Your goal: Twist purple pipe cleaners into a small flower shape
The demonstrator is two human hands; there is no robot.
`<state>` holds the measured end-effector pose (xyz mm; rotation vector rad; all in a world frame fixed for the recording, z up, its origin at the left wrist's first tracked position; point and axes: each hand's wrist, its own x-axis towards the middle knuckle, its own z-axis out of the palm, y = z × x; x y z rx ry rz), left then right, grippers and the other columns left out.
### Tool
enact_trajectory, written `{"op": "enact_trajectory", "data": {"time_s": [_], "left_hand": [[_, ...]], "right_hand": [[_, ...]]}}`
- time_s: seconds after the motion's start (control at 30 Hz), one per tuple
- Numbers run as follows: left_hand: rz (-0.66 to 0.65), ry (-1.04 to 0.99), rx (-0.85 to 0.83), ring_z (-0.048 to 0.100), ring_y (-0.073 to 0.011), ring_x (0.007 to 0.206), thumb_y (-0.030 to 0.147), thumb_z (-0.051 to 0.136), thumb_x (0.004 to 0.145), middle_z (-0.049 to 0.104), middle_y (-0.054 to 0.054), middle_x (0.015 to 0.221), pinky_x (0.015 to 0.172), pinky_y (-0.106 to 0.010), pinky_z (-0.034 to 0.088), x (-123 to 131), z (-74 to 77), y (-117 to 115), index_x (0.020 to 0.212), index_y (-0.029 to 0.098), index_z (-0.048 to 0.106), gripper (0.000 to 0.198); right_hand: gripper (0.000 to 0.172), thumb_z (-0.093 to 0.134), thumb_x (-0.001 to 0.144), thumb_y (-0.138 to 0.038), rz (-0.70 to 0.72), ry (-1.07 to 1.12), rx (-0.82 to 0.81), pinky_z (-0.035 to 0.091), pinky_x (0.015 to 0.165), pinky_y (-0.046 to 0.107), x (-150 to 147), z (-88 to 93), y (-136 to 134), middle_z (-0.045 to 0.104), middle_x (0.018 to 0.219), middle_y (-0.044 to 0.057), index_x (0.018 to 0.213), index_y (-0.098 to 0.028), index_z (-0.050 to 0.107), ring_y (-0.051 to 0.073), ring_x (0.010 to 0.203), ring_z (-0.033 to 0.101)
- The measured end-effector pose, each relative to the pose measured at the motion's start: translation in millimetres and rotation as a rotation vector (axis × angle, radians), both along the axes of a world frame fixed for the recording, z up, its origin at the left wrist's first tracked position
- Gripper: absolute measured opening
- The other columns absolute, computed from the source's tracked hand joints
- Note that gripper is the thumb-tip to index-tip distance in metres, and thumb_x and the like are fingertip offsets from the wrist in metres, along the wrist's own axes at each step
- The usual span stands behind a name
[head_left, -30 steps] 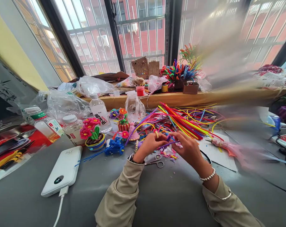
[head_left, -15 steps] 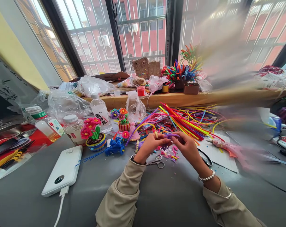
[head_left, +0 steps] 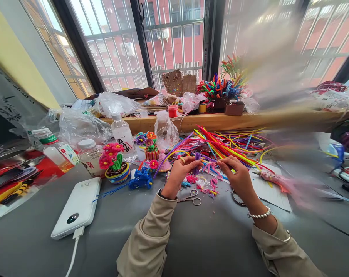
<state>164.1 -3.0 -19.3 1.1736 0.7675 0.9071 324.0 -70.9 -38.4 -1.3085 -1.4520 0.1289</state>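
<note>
Between its thumb and fingertips my left hand (head_left: 178, 175) pinches a small bundle of purple pipe cleaner (head_left: 197, 162). A purple strand seems to run from it to my right hand (head_left: 238, 177), whose thumb and forefinger are closed on the end; the fingers partly hide it. Small scissors (head_left: 193, 197) lie on the grey table (head_left: 209, 242) below my left hand. Pink and coloured pipe cleaner scraps (head_left: 210, 185) are scattered between the hands. Left of my hands is a blue pipe cleaner piece (head_left: 140, 179), with a pot of pink pipe cleaner flowers (head_left: 112, 157) beyond it.
Loose long pipe cleaners (head_left: 220, 146) heap behind my hands. A white power bank (head_left: 78, 206) with its cable lies left, near bottles (head_left: 123, 137). On the right are a glue gun (head_left: 268, 177) and white board (head_left: 271, 194), partly blurred. A wooden sill (head_left: 140, 125) carries clutter.
My hands have drawn apart, the right one moving rightward. The purple bundle now stands upright in my left fingertips, and the scraps behind show more.
</note>
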Motion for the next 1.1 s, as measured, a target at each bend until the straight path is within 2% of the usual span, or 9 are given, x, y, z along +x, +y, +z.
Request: {"op": "enact_trajectory", "data": {"time_s": [0.1, 0.2, 0.4, 0.73, 1.1], "left_hand": [[0.011, -0.013, -0.03, 0.061, -0.0125, 0.068, 0.026, 0.072, 0.052, 0.066, -0.002, 0.069, 0.067, -0.023, 0.043, -0.3, 1.3, -0.7, 0.076, 0.013, 0.059, 0.029], [-0.017, -0.024, -0.032, 0.06, -0.0116, 0.068, 0.026, 0.071, 0.053, 0.066, -0.002, 0.07, 0.068, -0.022, 0.043, -0.6, 1.0, -0.7, 0.074, 0.013, 0.061, 0.026], [-0.036, -0.034, -0.015, 0.059, -0.0097, 0.064, 0.026, 0.069, 0.057, 0.066, -0.002, 0.069, 0.063, -0.02, 0.042, -1.2, 2.5, -2.1, 0.073, 0.012, 0.061, 0.023], [0.011, -0.063, -0.032, 0.059, -0.0094, 0.063, 0.026, 0.069, 0.056, 0.066, -0.002, 0.068, 0.064, -0.02, 0.044, -1.3, 6.9, -2.5, 0.071, 0.013, 0.06, 0.022], [-0.048, -0.019, 0.002, 0.059, -0.012, 0.065, 0.029, 0.07, 0.055, 0.066, -0.003, 0.068, 0.065, -0.022, 0.043, -0.8, 5.3, -4.0, 0.07, 0.013, 0.063, 0.023]], "right_hand": [[0.014, 0.051, 0.078, -0.028, -0.065, -0.198, 0.099, 0.039, 0.069, 0.03, 2.5, -0.2, -0.3, 0.058, 0.073, 0.003, 0.076, -0.019, 0.062, 0.016, 0.073, 0.049], [0.012, 0.052, 0.078, -0.025, -0.107, -0.366, 0.167, 0.038, 0.068, 0.03, 2.0, -1.5, -0.7, 0.06, 0.072, 0.003, 0.078, -0.019, 0.063, 0.017, 0.072, 0.048], [0.013, 0.053, 0.078, -0.024, -0.154, -0.558, 0.235, 0.035, 0.067, 0.031, -1.1, -1.6, -3.5, 0.064, 0.073, 0.001, 0.083, -0.02, 0.064, 0.017, 0.071, 0.048], [0.013, 0.053, 0.078, -0.022, -0.195, -0.643, 0.284, 0.034, 0.07, 0.031, -4.0, 1.4, -8.5, 0.065, 0.074, 0.001, 0.085, -0.02, 0.064, 0.016, 0.071, 0.048], [0.013, 0.053, 0.078, -0.023, -0.237, -0.674, 0.298, 0.034, 0.069, 0.03, -4.5, 0.7, -9.4, 0.065, 0.074, 0.0, 0.086, -0.02, 0.064, 0.015, 0.07, 0.048]]}}
